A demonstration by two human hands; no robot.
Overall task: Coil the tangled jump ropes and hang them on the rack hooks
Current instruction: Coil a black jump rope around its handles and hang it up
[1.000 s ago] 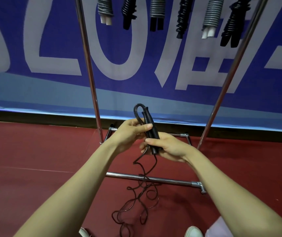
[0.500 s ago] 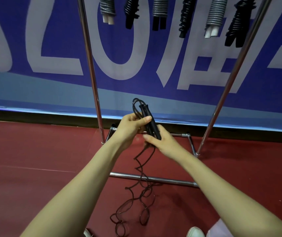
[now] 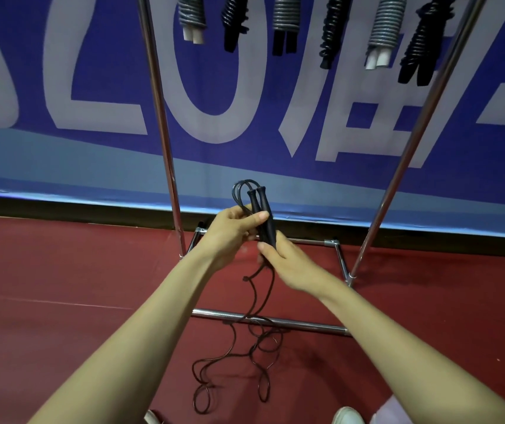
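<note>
Our hands have risen slightly. Left hand [image 3: 230,231] and right hand [image 3: 288,264] clasp black handles [image 3: 263,215]; thin rope [image 3: 245,347] trails tangled

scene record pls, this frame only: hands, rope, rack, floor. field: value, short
left hand: grips the black handles and a cord loop
right hand: grips the handles' lower end
cord: trails loose and tangled onto the red floor
rack: chrome, six coiled ropes hang at the top, hooks out of frame
backdrop: blue banner
</note>
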